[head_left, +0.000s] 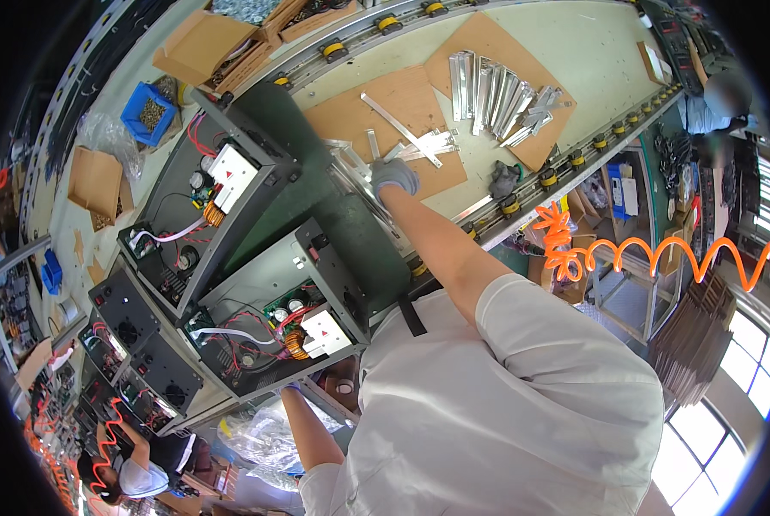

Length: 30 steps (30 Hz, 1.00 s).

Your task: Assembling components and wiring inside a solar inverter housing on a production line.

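My right hand [395, 178], in a grey glove, reaches over the bench among bright metal strips [350, 163]. Its fingers look curled; whatever they grip, if anything, is hidden beneath the glove. Just past it lie more flat strips on cardboard, one long strip [402, 129] crossing the others at a slant. My left hand [291, 391] is low by the front edge of the nearer open black metal housing [337, 279], its fingers out of sight. Inside that housing are a circuit board, a copper coil and a white plate [325, 334]. A second similar housing [251, 202] stands behind it.
Fanned metal strips [496, 95] lie on a cardboard sheet [466, 43] farther right. A dark crumpled glove [505, 180] rests by the roller rail [548, 178]. Blue bin [148, 113] and cardboard boxes stand far left. An orange coiled hose [643, 254] hangs right; a co-worker [140, 473] is lower left.
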{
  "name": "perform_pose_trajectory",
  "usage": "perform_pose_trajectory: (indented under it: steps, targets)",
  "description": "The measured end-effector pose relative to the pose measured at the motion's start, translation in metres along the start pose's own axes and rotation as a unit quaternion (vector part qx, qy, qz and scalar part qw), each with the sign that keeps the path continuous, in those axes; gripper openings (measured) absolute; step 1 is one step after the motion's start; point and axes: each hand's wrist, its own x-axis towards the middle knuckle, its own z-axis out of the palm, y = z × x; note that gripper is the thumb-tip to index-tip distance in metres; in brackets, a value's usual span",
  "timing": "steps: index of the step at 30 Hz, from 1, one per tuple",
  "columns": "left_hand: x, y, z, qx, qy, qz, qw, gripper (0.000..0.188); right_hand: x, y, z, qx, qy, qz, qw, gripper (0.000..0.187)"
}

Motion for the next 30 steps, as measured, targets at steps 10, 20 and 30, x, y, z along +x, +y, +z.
perform_pose_trajectory:
  steps: [10,20,30]
  targets:
    - [-0.002,-0.002,0.007,0.029,-0.025,-0.017,0.999,0.054,0.022,0.013,-0.025,0.284,0.094,-0.189,0.935,0.032]
    - [-0.001,-0.019,0.018,0.064,-0.089,-0.023,0.994,0.054,0.044,0.024,-0.137,0.506,0.031,-0.39,0.769,0.011]
    - [-0.007,-0.021,0.024,0.087,-0.108,-0.016,0.99,0.053,0.027,0.156,-0.101,-0.394,-0.228,-0.416,0.787,0.031]
